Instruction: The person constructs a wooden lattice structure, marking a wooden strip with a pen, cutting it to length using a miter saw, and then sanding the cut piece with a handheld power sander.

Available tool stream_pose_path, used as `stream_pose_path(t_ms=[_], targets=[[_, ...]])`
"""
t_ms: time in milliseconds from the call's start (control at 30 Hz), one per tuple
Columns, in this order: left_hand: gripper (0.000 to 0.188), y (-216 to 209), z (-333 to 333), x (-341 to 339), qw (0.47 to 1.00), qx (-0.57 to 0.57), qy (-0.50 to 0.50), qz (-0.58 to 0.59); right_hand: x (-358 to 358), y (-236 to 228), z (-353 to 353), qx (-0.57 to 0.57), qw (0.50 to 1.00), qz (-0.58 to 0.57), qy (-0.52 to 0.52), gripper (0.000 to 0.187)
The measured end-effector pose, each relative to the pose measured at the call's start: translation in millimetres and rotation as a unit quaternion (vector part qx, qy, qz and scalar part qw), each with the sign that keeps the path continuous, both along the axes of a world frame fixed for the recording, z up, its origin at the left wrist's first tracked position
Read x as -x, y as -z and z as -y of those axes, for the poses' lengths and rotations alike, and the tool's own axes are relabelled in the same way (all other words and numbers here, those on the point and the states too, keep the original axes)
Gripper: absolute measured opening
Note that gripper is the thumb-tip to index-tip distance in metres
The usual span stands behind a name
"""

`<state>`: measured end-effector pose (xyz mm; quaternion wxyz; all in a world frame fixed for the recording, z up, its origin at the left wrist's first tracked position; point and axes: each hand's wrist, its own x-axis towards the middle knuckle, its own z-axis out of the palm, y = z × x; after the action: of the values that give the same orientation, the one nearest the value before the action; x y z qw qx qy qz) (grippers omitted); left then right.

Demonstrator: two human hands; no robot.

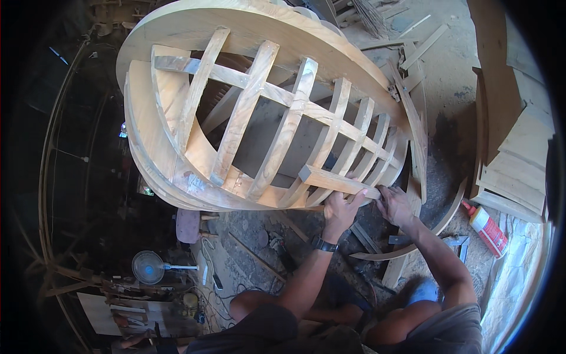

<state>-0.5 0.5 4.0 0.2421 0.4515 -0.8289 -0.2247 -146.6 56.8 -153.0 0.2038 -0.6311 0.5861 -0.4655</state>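
Note:
A large curved wooden frame [283, 138] with several ribs and a lengthwise bar takes up the upper middle of the view. Across its near right ribs lies a short, straight wooden piece [333, 179], its thick end pointing left. My left hand [341, 212], with a dark watch at the wrist, is closed around this piece near its right part, thumb stretched along it. At the right end of the piece, my right hand [396, 206] has its fingers bent and pressed against the tip. The undersides of both grips are hidden.
On the right lie a white bottle with a red cap [488, 231], a curved wooden strip [413, 248] and a metal square [463, 248]. Wooden panels [525, 153] lean beyond. A fan [148, 267] stands lower left, with cables [221, 277] on the floor.

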Motion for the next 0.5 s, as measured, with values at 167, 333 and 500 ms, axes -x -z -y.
stream_pose_path(t_ms=[167,333,500], targets=[[0.042,0,0,2,1.0,-0.006,0.001,0.012,3,-4,-4,0.002,1.0,-0.018,0.009,0.027],[0.039,2,1,-1,1.0,0.016,-0.002,0.022,-1,0,1,0.015,1.0,-0.017,0.009,0.026],[0.039,8,0,-3,0.999,0.045,0.011,0.018,-3,11,3,0.002,1.0,-0.014,-0.002,0.037]])
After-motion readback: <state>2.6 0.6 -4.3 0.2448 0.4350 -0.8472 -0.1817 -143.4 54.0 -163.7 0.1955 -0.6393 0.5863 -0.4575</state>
